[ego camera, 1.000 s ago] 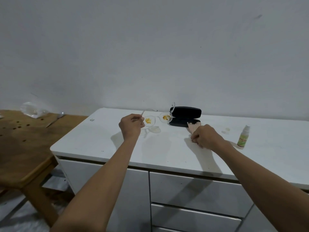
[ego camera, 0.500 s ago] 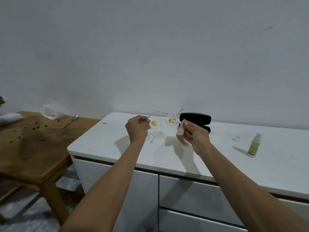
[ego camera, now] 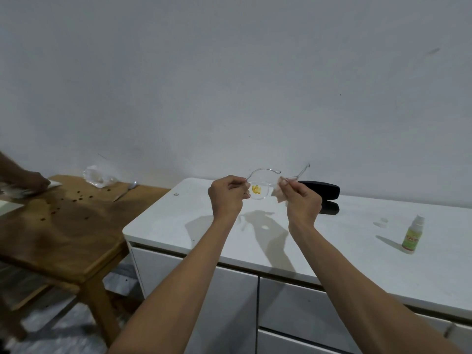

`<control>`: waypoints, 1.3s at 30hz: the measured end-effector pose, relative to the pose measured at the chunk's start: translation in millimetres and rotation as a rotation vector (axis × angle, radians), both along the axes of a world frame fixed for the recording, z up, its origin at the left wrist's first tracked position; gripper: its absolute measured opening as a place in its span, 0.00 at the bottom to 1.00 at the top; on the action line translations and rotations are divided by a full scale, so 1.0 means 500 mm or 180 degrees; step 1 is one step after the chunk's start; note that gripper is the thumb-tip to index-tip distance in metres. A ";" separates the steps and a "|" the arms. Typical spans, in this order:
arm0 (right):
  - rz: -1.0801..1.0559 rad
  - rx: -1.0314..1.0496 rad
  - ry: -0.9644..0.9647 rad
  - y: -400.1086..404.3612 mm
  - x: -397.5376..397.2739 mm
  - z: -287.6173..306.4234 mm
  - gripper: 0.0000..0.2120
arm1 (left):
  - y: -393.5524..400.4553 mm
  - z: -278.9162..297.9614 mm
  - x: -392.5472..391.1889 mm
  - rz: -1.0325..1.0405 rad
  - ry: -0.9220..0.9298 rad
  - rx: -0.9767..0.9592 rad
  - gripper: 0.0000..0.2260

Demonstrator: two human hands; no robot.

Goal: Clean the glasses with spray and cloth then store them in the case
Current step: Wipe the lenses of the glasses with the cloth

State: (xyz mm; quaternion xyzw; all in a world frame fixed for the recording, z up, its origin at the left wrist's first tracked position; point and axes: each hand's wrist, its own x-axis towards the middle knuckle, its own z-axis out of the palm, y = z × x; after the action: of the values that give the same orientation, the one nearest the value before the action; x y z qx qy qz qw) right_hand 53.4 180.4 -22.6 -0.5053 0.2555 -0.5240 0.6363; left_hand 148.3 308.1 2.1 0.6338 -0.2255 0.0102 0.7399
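Clear-framed glasses [ego camera: 260,192] hang in the air above the white cabinet top [ego camera: 344,241], with a yellow smear on the lens that shows. My left hand [ego camera: 226,198] pinches the frame at its left side. My right hand [ego camera: 302,200] holds a pale pink cloth [ego camera: 279,194] against the right lens, which is hidden by cloth and fingers. Behind my right hand the black glasses case [ego camera: 324,191] lies open on the cabinet. A small spray bottle [ego camera: 411,237] with a green label stands far right.
A wooden table [ego camera: 63,226] stands to the left, with dark spots, a crumpled plastic bag [ego camera: 99,176] and a spoon [ego camera: 132,185]. Another person's hand [ego camera: 30,181] rests on papers at its far left. Two small clear bits [ego camera: 381,222] lie near the bottle.
My right hand lifted the pink cloth off the cabinet top and brought it up against the right lens. My left hand kept hold of the glasses, raised slightly. The view shifted left.
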 end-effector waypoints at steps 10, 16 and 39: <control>0.0046 0.0148 0.0082 0.000 0.003 0.012 0.07 | 0.000 -0.010 -0.010 -0.0036 0.0067 -0.0009 0.03; 0.0014 0.0342 0.0004 -0.010 -0.012 0.023 0.06 | 0.001 -0.011 -0.008 -0.0057 0.0004 0.0105 0.03; -0.0025 0.0728 -0.0324 0.001 -0.022 0.062 0.08 | -0.006 0.005 -0.042 -0.0190 -0.0109 0.0018 0.02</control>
State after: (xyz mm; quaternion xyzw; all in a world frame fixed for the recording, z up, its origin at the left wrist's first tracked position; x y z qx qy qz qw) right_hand 42.6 181.2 8.5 -0.4012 0.2830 -0.5189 0.6998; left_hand 127.3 305.2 4.5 0.6286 -0.2570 -0.0015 0.7340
